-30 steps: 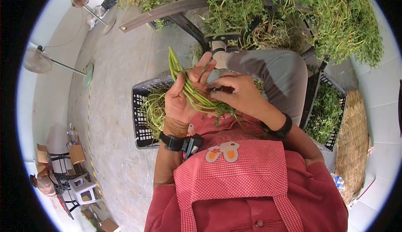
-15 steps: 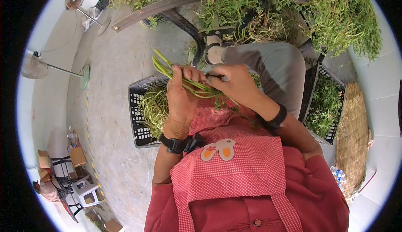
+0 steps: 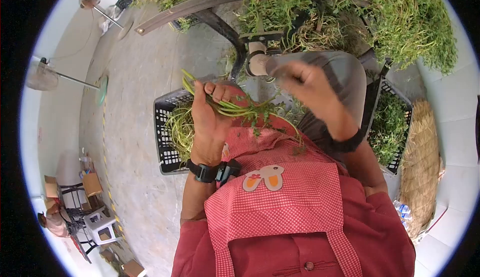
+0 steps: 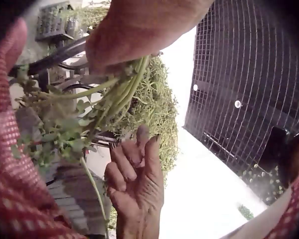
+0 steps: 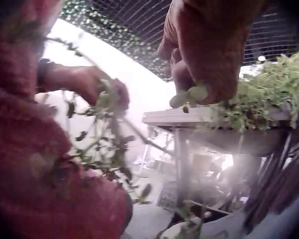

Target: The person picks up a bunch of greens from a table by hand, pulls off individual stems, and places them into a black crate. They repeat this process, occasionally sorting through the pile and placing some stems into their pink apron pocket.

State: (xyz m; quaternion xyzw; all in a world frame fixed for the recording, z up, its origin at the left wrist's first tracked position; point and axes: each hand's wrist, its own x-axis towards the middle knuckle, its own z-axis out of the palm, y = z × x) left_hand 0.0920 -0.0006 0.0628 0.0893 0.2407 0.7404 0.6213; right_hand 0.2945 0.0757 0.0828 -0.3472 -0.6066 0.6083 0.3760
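My left hand grips a small bunch of leafy greens above the lap, thumb across the pale green stems. The cut-looking ends point up and left; the leaves trail right over the checked apron. Off to the right, over the knee, my right hand is blurred and apart from the bunch. In the left wrist view its fingers are partly curled. A small leaf overlaps its fingertips in the right wrist view; I cannot tell whether they pinch it.
A heap of greens covers the table ahead, whose wooden edge shows. A black crate with loose stems stands left of the lap. Another crate of greens and a straw mat lie right. Standing fans are far left.
My right hand has come away from the bunch, moving right and up over the knee. My left hand has turned its fingers inward around the stems and still holds them.
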